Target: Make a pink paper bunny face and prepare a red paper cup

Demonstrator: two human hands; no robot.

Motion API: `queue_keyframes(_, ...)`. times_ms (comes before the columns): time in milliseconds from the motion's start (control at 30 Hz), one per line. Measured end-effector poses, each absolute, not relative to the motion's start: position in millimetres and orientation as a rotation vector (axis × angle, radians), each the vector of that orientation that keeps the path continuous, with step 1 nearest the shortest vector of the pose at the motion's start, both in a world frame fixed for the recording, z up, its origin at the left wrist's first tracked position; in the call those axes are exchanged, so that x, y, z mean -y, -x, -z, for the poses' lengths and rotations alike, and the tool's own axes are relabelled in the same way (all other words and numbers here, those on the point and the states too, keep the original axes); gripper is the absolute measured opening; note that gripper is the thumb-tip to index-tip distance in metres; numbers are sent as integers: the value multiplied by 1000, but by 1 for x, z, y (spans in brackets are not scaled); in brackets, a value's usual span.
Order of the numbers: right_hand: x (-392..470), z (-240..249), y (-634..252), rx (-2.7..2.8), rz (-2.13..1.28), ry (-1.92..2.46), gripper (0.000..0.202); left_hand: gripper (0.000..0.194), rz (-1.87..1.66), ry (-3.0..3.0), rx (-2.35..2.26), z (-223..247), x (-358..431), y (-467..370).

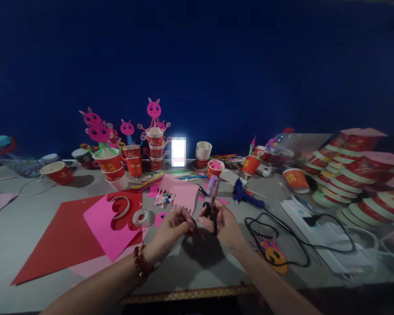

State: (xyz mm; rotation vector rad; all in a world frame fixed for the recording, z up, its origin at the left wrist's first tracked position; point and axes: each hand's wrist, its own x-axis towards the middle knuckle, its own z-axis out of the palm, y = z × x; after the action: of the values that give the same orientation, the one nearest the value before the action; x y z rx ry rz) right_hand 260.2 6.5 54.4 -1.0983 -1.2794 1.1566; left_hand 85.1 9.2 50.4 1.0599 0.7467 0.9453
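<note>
My right hand (228,225) is closed around black-handled scissors (210,213), held just above the table in front of me. Close to it on the left, my left hand (179,223) has its fingertips pinched together. Something thin and pinkish may be between them, but it is too blurred to name. Beyond the hands lie pink paper (184,188) and a small group of pink-limbed cut-outs (164,197). A pink disc with an eye (160,218) is partly covered by my left hand. A roll of clear tape (140,217) rests to its left.
Red card (59,232) and bright pink paper (110,245) lie at left. Paper cups bearing pink figures (107,159) stand behind. On the right are a blue glue gun (244,194), its looping black cable, a white power strip (325,238) and stacked paper cups (341,175).
</note>
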Motion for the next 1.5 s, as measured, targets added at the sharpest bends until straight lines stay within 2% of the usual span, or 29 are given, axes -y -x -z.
queue_keyframes(167,-26,-60,-253,1398,-1324,1072,24,27,-966,-1186,-775,-39,-21,-83)
queue_keyframes(400,-28,-44,-248,1417,-1289,1094,24,26,-946,-1263,-838,-31,-22,-80)
queue_keyframes(700,-26,-34,-245,1288,-1372,1036,26,29,-1045,-1049,-799,-35,-22,-80)
queue_keyframes(967,-21,-34,-257,1326,-1796,1101,51,21,-1099,-1070,-657,-32,-33,-66)
queue_keyframes(1100,-21,-31,-259,1408,-1877,1142,61,19,-1144,-1055,-623,-33,-38,-62)
queue_keyframes(1500,-22,-28,-260,1495,-1912,1165,60,17,-1102,-974,-564,-31,-39,-58)
